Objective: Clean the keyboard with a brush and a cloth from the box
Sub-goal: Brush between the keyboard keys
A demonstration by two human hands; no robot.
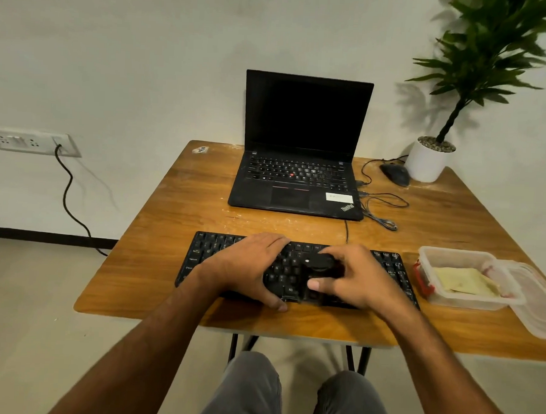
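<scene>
Wooden desk [158,233] fills the middle. On its lower middle lies the keyboard [388,265]. Left hand [250,265] lies flat on it. Right hand [353,279] holds a black brush [320,265]. Cloth [462,279] sits in the box [451,255], lower right.

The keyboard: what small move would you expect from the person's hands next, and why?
Probably a short sweep of the black brush sideways along the keys. The right hand grips it on the middle of the keyboard, the left hand steadies the board, and the cloth lies unused in the box.
</scene>
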